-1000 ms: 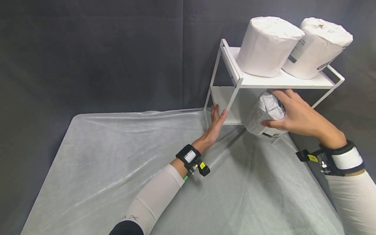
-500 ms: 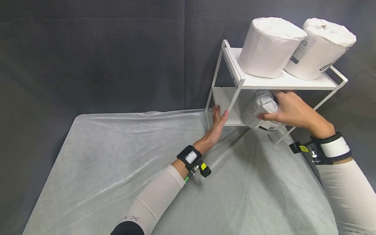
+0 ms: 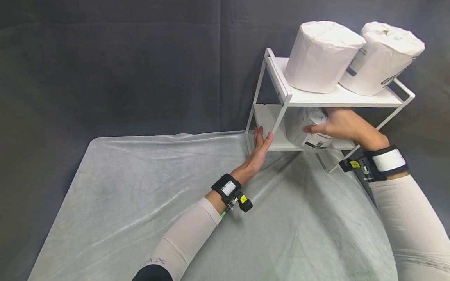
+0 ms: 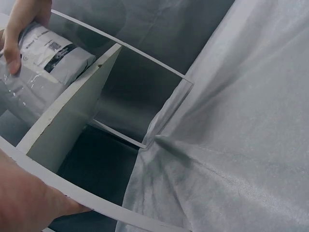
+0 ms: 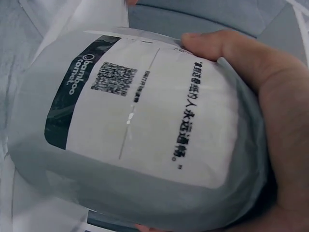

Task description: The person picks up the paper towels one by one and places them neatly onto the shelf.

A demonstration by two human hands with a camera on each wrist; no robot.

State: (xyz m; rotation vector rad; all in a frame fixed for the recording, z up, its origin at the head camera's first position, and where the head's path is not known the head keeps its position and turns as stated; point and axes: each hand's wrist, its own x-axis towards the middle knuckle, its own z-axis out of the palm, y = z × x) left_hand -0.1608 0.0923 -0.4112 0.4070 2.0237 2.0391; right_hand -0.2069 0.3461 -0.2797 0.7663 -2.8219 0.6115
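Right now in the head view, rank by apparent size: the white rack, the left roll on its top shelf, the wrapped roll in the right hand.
1. White rack: largest.
2. Top-shelf left roll.
3. Wrapped roll gripped by the right hand: smallest, though partly hidden under the shelf, so unsure.

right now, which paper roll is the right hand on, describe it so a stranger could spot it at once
Find the white two-tier rack at the far right edge of the grey cloth. Two wrapped rolls stand on its top shelf; below them, on the lower shelf, is a third wrapped roll. It alone sits under the top shelf, and the right hand grips it.
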